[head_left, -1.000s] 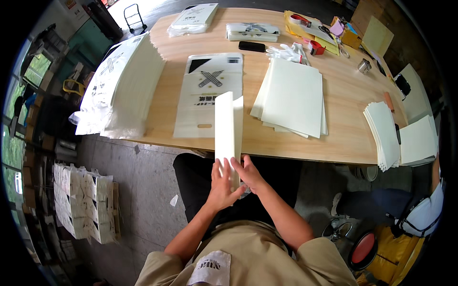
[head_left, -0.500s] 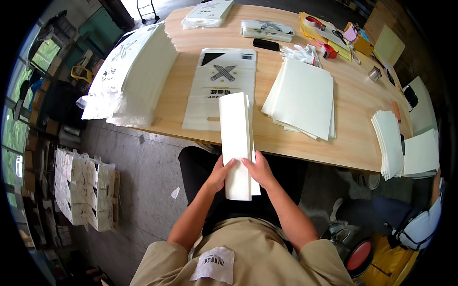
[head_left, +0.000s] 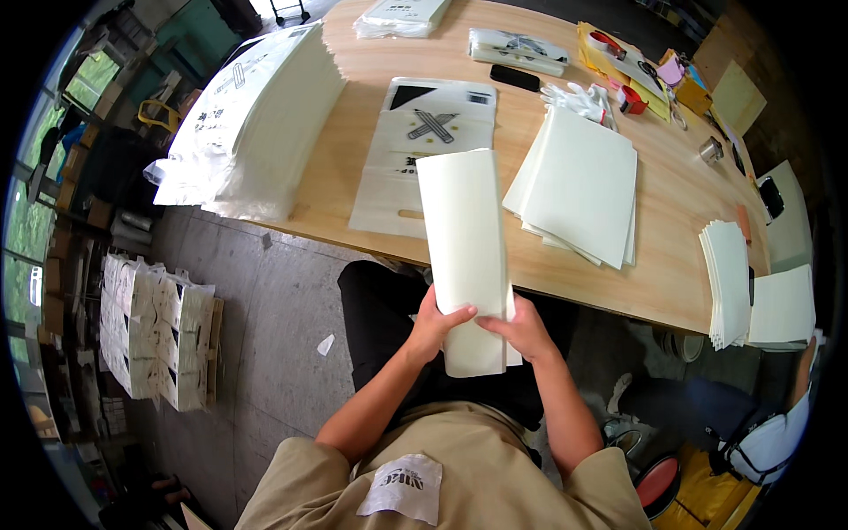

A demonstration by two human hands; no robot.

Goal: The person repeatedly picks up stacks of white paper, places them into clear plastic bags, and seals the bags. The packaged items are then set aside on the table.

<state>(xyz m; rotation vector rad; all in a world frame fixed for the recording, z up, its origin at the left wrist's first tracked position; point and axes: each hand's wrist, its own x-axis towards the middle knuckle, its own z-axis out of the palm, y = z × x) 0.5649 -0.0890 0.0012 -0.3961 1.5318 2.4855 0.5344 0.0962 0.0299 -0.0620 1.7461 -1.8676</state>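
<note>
Over my lap, a bent-over bundle of white paper sheets (head_left: 464,238) stands lengthwise between my hands, its upper end reaching above the table edge. My left hand (head_left: 435,327) grips its left side, and my right hand (head_left: 527,329) grips the right side, both thumbs lying on the front near the lower end. Behind the bundle's top, a printed clear plastic bag (head_left: 384,190) lies flat on the table, partly covered from view. To the right rests a fanned stack of white paper (head_left: 583,185).
A tall pile of printed bags (head_left: 265,132) stands at the table's left. Toward the back lie a black phone (head_left: 515,78), white gloves (head_left: 574,102) and a tape dispenser (head_left: 631,100). Another person's paper sheets (head_left: 729,283) are at the right. Wrapped packs (head_left: 155,336) sit on the floor at left.
The bundle has shifted slightly right and turned to show a wider front face. My hands have moved right with it, still gripping. The whole view has shifted a little.
</note>
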